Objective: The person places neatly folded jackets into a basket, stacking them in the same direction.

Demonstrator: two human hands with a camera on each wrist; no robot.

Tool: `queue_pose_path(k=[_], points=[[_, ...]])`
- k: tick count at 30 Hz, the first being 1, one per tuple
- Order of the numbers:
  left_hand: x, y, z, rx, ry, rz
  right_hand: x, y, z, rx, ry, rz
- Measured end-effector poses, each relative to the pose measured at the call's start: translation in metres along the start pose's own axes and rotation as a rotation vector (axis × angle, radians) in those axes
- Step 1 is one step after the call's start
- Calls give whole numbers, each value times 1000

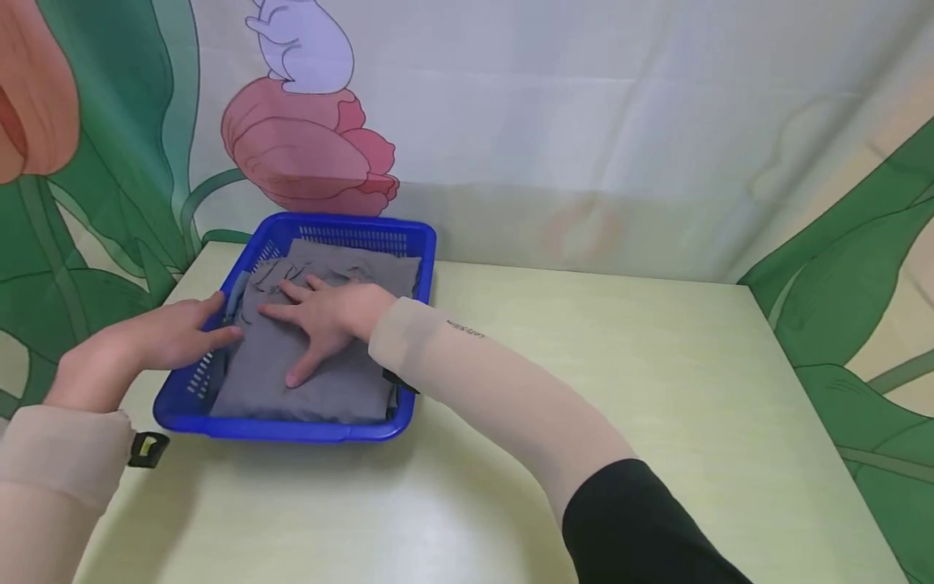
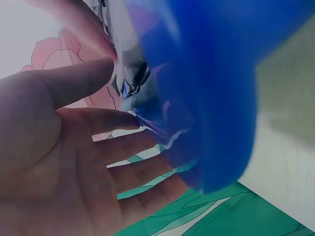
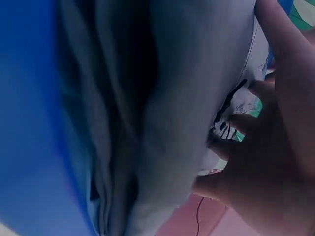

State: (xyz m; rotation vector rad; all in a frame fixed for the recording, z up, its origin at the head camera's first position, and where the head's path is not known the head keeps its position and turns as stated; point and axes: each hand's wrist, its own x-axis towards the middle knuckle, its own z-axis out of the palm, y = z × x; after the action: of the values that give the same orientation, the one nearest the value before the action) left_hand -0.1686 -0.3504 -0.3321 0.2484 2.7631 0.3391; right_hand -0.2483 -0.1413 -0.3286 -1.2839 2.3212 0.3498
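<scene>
folded grey cloth [image 1: 314,357] lengthwise in blue basket [image 1: 292,428], under flat right hand [image 1: 328,318]

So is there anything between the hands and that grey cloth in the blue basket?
Nothing visible. The right hand already lies flat on the folded grey cloth inside the blue basket. The left hand rests at the basket's left rim, fingertips at the cloth's edge.

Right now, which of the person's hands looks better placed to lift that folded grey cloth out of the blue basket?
Probably the right hand: it lies flat on the folded grey cloth with fingers spread, already touching it. The left hand sits at the blue basket's left rim, beside the cloth's edge, better suited to steadying the basket.
</scene>
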Motion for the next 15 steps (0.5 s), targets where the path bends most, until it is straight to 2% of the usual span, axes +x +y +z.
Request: queue_pose_path(k=[5, 11, 15], points=[[2, -2, -2, -2, 4, -9, 3, -3, 0, -48, -91, -12], [4, 3, -3, -4, -7, -16, 3, -3, 0, -123, -181, -3], [6, 5, -3, -15, -22, -18, 3, -2, 0, -125, -223, -8]])
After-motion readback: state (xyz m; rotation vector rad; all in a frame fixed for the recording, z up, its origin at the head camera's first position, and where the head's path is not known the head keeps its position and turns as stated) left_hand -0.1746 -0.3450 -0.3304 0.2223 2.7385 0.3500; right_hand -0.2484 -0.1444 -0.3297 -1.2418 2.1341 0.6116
